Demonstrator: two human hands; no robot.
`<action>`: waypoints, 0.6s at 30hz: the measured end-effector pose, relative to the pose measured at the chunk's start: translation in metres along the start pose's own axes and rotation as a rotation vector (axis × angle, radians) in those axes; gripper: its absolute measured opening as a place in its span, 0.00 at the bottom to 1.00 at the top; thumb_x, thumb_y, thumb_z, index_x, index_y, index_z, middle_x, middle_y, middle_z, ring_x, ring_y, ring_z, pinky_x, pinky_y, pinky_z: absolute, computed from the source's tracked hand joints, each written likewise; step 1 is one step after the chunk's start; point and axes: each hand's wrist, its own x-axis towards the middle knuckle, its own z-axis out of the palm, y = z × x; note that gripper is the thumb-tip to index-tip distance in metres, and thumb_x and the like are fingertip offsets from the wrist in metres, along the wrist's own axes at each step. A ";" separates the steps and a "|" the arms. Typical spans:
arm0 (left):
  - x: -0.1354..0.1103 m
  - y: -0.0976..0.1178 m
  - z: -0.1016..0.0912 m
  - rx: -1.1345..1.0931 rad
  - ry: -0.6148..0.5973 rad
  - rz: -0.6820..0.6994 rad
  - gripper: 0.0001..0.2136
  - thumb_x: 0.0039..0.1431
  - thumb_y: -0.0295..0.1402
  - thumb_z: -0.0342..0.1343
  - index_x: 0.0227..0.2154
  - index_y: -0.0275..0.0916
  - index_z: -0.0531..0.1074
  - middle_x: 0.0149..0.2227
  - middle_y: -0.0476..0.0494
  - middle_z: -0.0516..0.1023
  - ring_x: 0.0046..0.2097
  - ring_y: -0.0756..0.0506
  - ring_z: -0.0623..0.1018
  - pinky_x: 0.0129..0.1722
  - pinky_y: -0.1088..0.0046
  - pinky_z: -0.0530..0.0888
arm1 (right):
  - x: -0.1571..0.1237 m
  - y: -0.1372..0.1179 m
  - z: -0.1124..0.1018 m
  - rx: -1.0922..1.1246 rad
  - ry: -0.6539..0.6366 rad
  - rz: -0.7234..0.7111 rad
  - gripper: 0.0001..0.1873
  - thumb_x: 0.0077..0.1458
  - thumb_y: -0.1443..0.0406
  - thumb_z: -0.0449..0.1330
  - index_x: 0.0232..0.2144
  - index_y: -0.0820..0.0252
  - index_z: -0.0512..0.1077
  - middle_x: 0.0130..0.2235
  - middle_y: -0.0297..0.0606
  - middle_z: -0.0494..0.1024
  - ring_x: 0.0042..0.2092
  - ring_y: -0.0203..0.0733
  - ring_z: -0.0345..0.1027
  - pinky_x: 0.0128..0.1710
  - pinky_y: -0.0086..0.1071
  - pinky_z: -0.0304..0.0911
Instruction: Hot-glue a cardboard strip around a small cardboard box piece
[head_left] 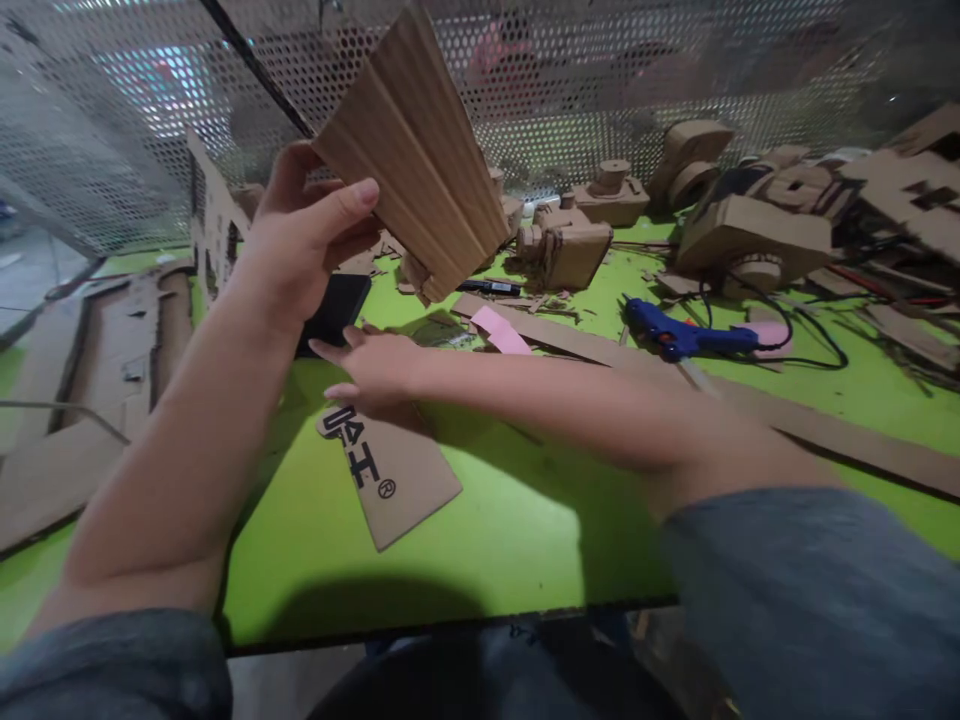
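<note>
My left hand [300, 225] grips a creased piece of cardboard [420, 150] by its left edge, thumb on the near face, and holds it up above the table. My right hand [371, 370] reaches across to the left with its fingers spread. It is by a flat black object [337, 310] whose kind I cannot make out; whether the fingertips touch it I cannot tell. Just below that hand a flat cardboard piece [412, 480] with black printed lettering lies on the green table [517, 540].
A blue glue gun [690, 335] with a black cord lies on the right. Cardboard models [574, 250] and scraps line the back before a perforated metal screen [570, 90]. A long cardboard strip [847, 440], pink paper [501, 330] and a black marker [491, 287] lie mid-table. Cardboard [45, 450] sits left.
</note>
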 end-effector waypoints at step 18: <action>-0.003 -0.007 0.013 -0.008 -0.035 -0.079 0.06 0.69 0.26 0.62 0.43 0.45 0.76 0.44 0.56 0.85 0.54 0.40 0.85 0.62 0.58 0.81 | 0.040 0.012 0.018 0.107 0.087 0.013 0.39 0.74 0.42 0.51 0.77 0.53 0.62 0.72 0.59 0.67 0.70 0.71 0.63 0.67 0.64 0.60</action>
